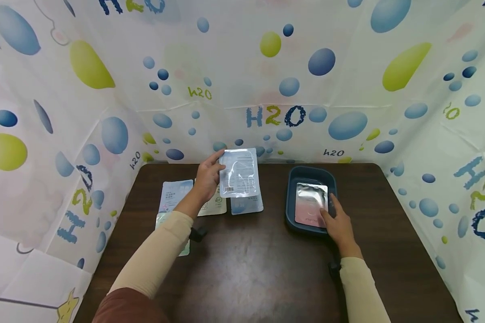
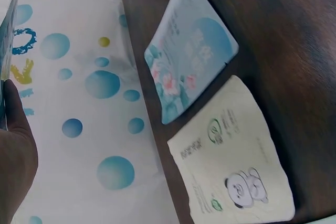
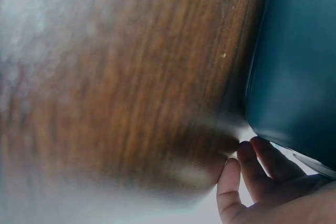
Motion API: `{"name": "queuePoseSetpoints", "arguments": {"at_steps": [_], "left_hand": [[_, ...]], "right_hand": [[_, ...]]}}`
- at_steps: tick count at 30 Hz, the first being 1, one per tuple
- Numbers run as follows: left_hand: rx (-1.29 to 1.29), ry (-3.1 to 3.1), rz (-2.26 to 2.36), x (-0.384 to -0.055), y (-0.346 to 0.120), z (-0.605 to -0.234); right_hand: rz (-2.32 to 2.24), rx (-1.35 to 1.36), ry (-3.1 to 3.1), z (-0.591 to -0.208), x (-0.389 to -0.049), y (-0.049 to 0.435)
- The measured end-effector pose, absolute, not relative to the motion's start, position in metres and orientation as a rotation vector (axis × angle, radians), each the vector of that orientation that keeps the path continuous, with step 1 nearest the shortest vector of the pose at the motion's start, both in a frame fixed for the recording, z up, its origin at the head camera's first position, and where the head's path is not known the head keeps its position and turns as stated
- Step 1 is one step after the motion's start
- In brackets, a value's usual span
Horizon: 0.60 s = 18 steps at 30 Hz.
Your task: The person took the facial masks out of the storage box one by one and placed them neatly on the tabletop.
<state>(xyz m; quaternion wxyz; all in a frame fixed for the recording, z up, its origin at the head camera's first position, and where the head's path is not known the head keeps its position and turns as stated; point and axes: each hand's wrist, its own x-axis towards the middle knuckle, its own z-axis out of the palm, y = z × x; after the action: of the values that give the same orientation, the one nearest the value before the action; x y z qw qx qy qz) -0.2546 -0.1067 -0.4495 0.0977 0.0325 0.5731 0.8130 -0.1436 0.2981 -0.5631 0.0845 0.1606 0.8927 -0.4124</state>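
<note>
My left hand (image 1: 208, 177) pinches the left edge of a pale blue, silvery sheet mask packet (image 1: 238, 172), its printed back facing me. Below and behind it lies another blue packet (image 1: 246, 205), which shows a flower print (image 2: 189, 51) in the left wrist view. A cream packet with a panda drawing (image 2: 236, 156) lies beside it. At the right, my right hand (image 1: 340, 224) pinches a pink and silver packet (image 1: 309, 211) by its right edge, thumb on top, over the dark blue bin (image 1: 293, 179). The right wrist view shows its fingers (image 3: 249, 171) near the bin's rim.
Farther left on the dark wooden table (image 1: 246, 269) lie a blue-white packet (image 1: 174, 193) and a greenish packet (image 1: 183, 251), partly hidden by my left forearm. A white sheet with blue and green dots (image 1: 226, 67) hangs behind the table and along both sides.
</note>
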Motion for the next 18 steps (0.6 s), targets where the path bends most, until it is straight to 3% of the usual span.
{"name": "queuePoseSetpoints", "arguments": {"at_steps": [18], "left_hand": [[0.019, 1.824, 2.341, -0.243, -0.14, -0.47]], "right_hand": [[-1.217, 0.463, 2.668, -0.563, -0.145, 0.301]]}}
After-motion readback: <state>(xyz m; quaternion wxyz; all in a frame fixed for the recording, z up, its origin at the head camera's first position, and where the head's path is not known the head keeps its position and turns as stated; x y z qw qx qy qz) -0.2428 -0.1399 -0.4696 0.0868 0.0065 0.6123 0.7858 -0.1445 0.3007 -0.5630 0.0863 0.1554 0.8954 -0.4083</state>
